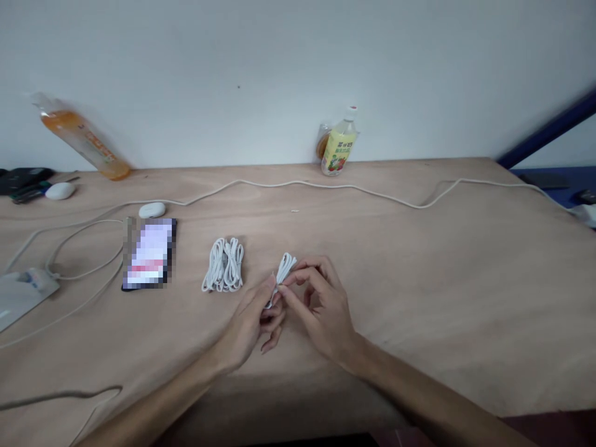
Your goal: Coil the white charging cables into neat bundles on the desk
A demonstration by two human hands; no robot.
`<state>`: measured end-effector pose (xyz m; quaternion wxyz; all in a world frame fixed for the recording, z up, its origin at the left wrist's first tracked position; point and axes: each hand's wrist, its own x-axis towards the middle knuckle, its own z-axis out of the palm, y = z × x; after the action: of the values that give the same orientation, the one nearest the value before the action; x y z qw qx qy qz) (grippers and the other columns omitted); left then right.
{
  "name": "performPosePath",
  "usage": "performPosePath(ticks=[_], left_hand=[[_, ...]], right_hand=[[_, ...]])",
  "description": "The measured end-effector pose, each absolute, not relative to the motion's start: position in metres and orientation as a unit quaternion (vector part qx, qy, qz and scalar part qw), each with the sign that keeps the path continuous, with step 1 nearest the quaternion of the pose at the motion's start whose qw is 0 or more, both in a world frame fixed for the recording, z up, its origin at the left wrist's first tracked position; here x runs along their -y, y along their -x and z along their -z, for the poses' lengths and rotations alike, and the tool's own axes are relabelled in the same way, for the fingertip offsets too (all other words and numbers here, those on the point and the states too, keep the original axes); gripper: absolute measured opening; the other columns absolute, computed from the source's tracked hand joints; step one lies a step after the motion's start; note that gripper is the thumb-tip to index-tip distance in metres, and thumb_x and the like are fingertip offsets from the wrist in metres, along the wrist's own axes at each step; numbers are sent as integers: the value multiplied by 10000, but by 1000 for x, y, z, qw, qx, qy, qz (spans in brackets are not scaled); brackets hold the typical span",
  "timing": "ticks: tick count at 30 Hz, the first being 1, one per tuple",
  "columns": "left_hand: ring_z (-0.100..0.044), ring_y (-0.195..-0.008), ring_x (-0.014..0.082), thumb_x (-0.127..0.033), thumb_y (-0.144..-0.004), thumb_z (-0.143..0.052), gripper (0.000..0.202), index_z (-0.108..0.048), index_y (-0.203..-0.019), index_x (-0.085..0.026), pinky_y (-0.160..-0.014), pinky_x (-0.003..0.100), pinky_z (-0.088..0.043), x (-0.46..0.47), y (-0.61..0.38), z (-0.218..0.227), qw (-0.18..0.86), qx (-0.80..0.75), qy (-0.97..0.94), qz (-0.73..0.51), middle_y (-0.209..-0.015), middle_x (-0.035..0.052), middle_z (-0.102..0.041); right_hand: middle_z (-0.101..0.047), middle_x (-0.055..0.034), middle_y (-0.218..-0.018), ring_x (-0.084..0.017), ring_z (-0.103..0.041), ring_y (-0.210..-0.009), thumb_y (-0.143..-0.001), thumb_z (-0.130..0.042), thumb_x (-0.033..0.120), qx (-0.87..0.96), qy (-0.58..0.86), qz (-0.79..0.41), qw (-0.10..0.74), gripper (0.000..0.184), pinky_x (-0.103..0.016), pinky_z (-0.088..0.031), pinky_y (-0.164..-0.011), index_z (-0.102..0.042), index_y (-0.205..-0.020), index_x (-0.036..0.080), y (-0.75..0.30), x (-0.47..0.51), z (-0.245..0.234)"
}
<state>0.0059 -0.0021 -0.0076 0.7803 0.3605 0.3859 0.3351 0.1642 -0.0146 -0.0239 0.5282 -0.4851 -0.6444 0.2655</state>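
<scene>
A small bundle of white cable (285,268) is pinched between both of my hands just above the brown table (419,261). My left hand (254,320) grips its lower end with thumb and fingers closed. My right hand (321,307) holds it from the right, fingertips closed on the loops. Two other coiled white cable bundles (223,265) lie side by side on the table a little to the left of my hands.
A phone (149,252) lies left of the coils, with a white earbud case (152,210) behind it. A long white cord (326,184) crosses the back of the table. A yellow drink bottle (339,144) stands at the wall; an orange bottle (81,138) leans far left.
</scene>
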Motion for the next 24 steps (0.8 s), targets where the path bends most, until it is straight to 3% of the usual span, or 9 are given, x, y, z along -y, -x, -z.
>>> performPosePath(ticks=[8,13,17,24], left_hand=[[-108,-415,31,-684,-876,-829,622,-431,-740,-226,-307,124,-209,-1,0,-4,840,-337,-273,-326,-576,-138,-296],[-118,-411,32,-697,-850,-851,654,-400,-745,-235,-308,128,-205,-1,1,-7,842,-337,-272,-321,-580,-135,-288],[-118,-413,32,-717,-849,-844,667,-392,-749,-236,-314,126,-212,-1,0,-8,841,-343,-269,-319,-585,-134,-291],[-116,-402,26,-681,-845,-865,660,-407,-712,-226,-298,122,-208,-2,1,-7,850,-337,-253,-315,-566,-136,-281]], right_hand=[[-677,-28,-1091,-163,-644,-864,-1033,-701,339,556,447,-460,529,188,-263,-529,-654,-647,-1199,270,-169,10,26],[-699,-6,-927,-162,-642,-842,-1017,-751,400,532,419,-531,510,161,-274,-506,-713,-734,-986,243,-171,5,25],[-733,-4,-918,-163,-661,-824,-983,-807,435,522,390,-576,494,203,-281,-515,-718,-737,-969,244,-173,4,24],[-731,-10,-892,-162,-621,-767,-984,-803,381,584,420,-496,487,146,-299,-474,-681,-774,-929,249,-179,2,20]])
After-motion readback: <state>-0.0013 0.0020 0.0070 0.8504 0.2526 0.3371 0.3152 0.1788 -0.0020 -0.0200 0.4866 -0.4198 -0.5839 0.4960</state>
